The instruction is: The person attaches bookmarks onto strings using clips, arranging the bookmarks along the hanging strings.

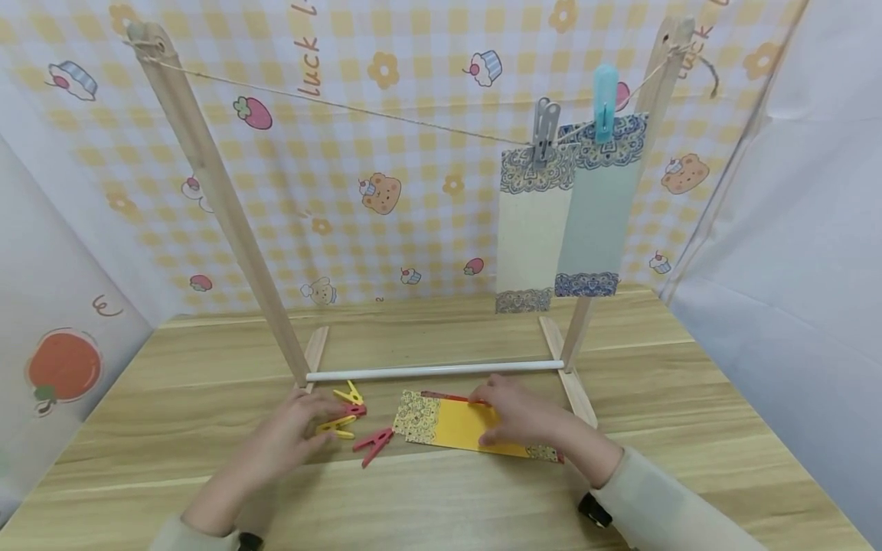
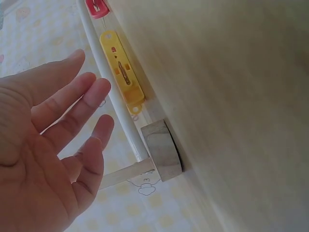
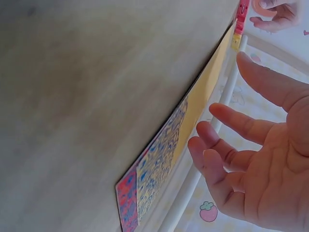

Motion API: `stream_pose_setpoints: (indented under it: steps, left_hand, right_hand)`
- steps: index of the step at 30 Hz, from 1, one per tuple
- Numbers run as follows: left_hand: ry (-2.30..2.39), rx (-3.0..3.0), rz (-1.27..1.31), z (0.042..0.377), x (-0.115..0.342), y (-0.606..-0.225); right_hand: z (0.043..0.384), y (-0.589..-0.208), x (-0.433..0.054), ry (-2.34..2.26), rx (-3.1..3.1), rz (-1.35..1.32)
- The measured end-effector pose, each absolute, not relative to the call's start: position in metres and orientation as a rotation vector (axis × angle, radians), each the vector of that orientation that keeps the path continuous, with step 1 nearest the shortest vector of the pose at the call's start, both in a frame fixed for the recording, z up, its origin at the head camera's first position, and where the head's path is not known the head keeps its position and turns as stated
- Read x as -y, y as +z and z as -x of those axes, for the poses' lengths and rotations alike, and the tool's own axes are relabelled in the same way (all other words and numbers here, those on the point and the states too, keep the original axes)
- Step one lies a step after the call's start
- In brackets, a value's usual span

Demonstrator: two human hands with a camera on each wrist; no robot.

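Note:
My left hand (image 1: 289, 438) is beside the small clothespins at the table's left middle, fingers relaxed and slightly bent; the left wrist view shows nothing in it. Two yellow clothespins (image 1: 352, 393) and two red ones (image 1: 374, 445) lie there, one yellow clothespin (image 2: 121, 72) just past the fingertips. Over a yellow card (image 1: 458, 425) with patterned ends hovers my right hand (image 1: 527, 413), its fingers loosely spread and gripping nothing in the right wrist view. Beneath that card, the edge of a red patterned card (image 3: 126, 198) sticks out.
A wooden frame (image 1: 220, 199) with a white bottom bar (image 1: 434, 371) stands behind. From its string (image 1: 344, 105) hang a cream card (image 1: 532, 237) under a grey clothespin (image 1: 544, 132) and a pale green card (image 1: 598, 214) under a blue clothespin (image 1: 605, 103). A checked cloth (image 1: 406, 229) covers the back.

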State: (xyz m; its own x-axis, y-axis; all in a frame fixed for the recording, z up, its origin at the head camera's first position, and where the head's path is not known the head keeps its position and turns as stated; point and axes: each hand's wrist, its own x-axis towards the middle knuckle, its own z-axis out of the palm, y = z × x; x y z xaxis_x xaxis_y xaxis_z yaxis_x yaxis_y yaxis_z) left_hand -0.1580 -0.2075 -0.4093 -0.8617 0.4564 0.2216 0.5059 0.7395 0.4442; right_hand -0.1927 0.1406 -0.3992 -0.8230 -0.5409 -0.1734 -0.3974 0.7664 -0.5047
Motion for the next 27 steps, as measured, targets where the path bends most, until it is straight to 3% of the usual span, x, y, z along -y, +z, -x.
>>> stream_pose_setpoints:
  steps: [14, 27]
  left_hand:
    - [-0.729, 2.974, 0.713, 0.157, 0.206, -0.407]
    - [-0.700, 3.005, 0.829, 0.160, 0.205, -0.408]
  right_hand:
    - [0.190, -0.403, -0.130, -0.394, -2.712, 0.664]
    - [0.195, -0.404, -0.128, -0.396, -2.673, 0.678]
